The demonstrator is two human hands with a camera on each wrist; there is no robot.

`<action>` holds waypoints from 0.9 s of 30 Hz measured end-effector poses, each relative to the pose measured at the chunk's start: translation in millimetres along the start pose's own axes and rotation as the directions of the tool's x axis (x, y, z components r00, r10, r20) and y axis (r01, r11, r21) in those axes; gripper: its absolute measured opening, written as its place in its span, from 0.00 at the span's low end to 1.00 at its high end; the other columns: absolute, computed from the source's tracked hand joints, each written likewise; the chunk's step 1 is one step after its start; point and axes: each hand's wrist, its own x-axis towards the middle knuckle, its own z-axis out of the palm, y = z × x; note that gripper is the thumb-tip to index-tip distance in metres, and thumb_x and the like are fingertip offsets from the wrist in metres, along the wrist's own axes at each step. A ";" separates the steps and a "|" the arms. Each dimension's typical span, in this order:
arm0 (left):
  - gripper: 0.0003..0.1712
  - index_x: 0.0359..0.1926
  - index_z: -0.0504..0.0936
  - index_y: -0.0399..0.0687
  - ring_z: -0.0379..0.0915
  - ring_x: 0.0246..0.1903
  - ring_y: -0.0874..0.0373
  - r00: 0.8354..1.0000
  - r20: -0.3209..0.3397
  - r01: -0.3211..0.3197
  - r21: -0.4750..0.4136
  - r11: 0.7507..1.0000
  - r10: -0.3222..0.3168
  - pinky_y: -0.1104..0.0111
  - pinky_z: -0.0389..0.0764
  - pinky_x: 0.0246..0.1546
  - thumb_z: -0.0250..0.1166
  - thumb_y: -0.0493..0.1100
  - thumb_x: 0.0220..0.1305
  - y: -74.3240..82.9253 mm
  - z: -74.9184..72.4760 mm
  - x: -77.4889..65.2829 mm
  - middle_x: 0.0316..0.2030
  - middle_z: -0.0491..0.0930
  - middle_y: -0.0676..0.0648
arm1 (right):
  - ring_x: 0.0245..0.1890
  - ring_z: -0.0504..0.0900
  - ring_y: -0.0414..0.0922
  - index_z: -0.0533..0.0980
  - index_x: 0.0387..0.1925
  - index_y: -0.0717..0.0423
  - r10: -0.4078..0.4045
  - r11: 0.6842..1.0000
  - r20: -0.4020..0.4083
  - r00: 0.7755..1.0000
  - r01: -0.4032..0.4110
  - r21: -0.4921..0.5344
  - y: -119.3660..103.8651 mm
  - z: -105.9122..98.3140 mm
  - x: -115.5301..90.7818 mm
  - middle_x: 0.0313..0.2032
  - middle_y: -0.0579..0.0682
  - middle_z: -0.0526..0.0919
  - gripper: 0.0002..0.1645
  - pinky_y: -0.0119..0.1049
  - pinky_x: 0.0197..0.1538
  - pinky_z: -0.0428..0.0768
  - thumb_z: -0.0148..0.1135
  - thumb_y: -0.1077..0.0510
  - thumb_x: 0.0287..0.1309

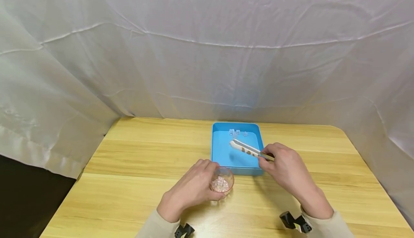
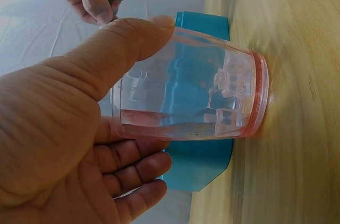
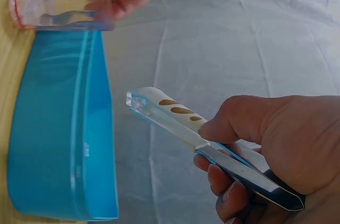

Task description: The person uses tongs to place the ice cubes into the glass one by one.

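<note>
My left hand (image 1: 197,186) grips a clear, pink-tinted cup (image 2: 143,91) between thumb and fingers, upright on the table. Several clear plastic ice cubes (image 2: 231,83) lie at its bottom. Over a blue tray (image 1: 220,155), my right hand (image 1: 286,164) pinches a pair of metal tongs with white, brown-marked tips (image 3: 172,110). A small clear cube (image 3: 136,101) appears to sit between the tips in the right wrist view. More clear cubes (image 1: 234,133) lie in the tray's far part. The cup stands just in front of the tray's near left corner.
The wooden table (image 1: 136,152) extends to both sides of the tray. A pale grey cloth (image 1: 200,73) hangs behind it and along the sides. Black wrist-worn cameras (image 1: 295,222) sit below each sleeve.
</note>
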 end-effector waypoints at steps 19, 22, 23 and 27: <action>0.42 0.61 0.78 0.41 0.75 0.56 0.55 1.000 0.000 0.004 -0.008 1.000 -0.004 0.61 0.81 0.62 0.82 0.58 0.52 0.2 0.1 1.1 0.55 0.82 0.47 | 0.33 0.78 0.35 0.84 0.33 0.40 -0.092 0.995 0.063 0.994 0.089 0.050 -11.3 -28.5 -17.0 0.36 0.36 0.84 0.06 0.36 0.36 0.79 0.73 0.56 0.62; 0.42 0.62 0.78 0.41 0.76 0.56 0.54 1.000 0.001 0.002 -0.002 1.000 -0.002 0.61 0.81 0.62 0.82 0.59 0.52 0.1 0.1 1.0 0.55 0.82 0.47 | 0.33 0.78 0.33 0.83 0.32 0.37 -0.134 0.989 0.056 0.989 0.130 0.063 -12.4 -30.9 -20.2 0.35 0.33 0.84 0.10 0.33 0.36 0.79 0.74 0.58 0.59; 0.42 0.62 0.78 0.41 0.76 0.56 0.54 1.000 0.001 0.001 -0.001 1.000 -0.001 0.61 0.81 0.62 0.82 0.59 0.52 0.0 0.2 1.1 0.55 0.82 0.47 | 0.33 0.77 0.32 0.83 0.32 0.37 -0.144 0.988 0.057 0.988 0.141 0.067 -12.8 -31.7 -21.0 0.35 0.33 0.83 0.11 0.33 0.35 0.79 0.75 0.59 0.58; 0.42 0.62 0.78 0.41 0.75 0.56 0.54 1.000 -0.001 0.002 -0.002 1.000 -0.002 0.61 0.81 0.62 0.81 0.59 0.52 -0.1 0.1 1.0 0.55 0.82 0.47 | 0.31 0.73 0.30 0.82 0.31 0.35 -0.182 0.981 0.076 0.980 0.175 0.084 -14.2 -34.2 -23.3 0.32 0.30 0.80 0.13 0.31 0.34 0.76 0.75 0.60 0.58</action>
